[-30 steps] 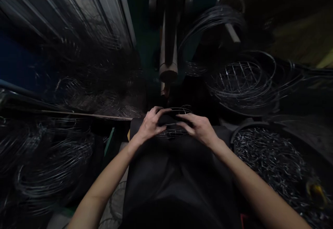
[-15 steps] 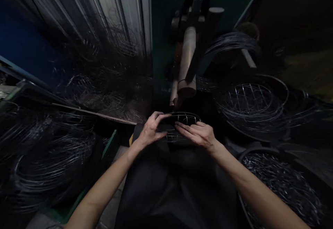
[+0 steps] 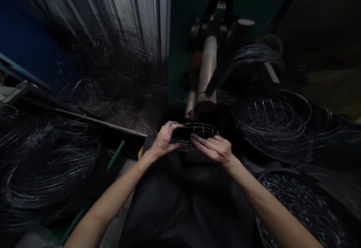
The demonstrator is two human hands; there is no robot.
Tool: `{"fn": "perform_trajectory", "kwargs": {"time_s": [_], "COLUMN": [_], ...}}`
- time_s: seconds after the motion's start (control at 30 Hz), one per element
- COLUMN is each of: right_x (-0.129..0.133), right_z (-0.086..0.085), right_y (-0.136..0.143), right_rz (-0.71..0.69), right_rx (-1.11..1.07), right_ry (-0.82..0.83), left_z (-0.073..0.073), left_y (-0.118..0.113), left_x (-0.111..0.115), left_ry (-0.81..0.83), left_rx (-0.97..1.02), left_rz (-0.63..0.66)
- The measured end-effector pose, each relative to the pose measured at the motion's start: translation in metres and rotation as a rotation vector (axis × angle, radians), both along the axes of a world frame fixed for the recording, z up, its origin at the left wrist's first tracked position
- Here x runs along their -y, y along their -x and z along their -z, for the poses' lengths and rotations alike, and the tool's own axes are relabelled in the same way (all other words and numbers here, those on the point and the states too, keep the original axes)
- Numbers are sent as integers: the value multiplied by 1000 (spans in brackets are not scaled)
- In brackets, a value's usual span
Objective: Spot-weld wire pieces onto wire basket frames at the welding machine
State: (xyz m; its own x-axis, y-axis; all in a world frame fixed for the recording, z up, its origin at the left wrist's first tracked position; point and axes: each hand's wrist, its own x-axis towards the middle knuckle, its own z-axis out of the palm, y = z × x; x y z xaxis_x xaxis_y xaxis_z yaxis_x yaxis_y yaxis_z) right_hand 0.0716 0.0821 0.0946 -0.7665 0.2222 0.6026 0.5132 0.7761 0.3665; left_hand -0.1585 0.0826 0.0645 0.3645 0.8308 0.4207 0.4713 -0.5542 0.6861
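Note:
A small round wire basket (image 3: 200, 127) with thin metal bars is held between my two hands over my dark-covered lap. My left hand (image 3: 166, 139) grips its left side, fingers along the upper rim and thumb below. On the right side, my right hand (image 3: 216, 146) is closed on the wire, its fingers reaching across the front. Just beyond the basket, the lower tip of a machine's metal rod (image 3: 190, 105) ends close to the upper rim; whether they touch I cannot tell. Beside that rod a thicker pale cylinder (image 3: 207, 71) slants down.
To the right, a dark container holds wire rings and a grid (image 3: 270, 116); nearer stands a round tub (image 3: 261, 173) of small shiny metal pieces (image 3: 301, 206). Wire rings (image 3: 53, 176) fill a green-edged bin at left. Tangled wire pieces (image 3: 118, 101) lie before a corrugated panel (image 3: 135, 11).
The view has shifted slightly, so the machine sits a little lower and further right. Both hands keep their hold on the wire basket, whose lower part appears tilted up a little.

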Motion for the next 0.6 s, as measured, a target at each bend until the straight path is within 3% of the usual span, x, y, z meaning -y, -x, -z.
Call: {"fn": "perform_trajectory", "kwargs": {"time_s": [0.3, 0.6], "right_x": [-4, -1], "right_z": [8, 7], "right_y": [-4, -5], "right_rz": [4, 38], "right_rx": [38, 43], "right_ry": [47, 14], "left_z": [7, 2], "left_y": [-1, -5], "left_x": [-3, -1], "left_ry": [-8, -16], "left_rx": [-54, -134], "left_rz": [-14, -17]}}
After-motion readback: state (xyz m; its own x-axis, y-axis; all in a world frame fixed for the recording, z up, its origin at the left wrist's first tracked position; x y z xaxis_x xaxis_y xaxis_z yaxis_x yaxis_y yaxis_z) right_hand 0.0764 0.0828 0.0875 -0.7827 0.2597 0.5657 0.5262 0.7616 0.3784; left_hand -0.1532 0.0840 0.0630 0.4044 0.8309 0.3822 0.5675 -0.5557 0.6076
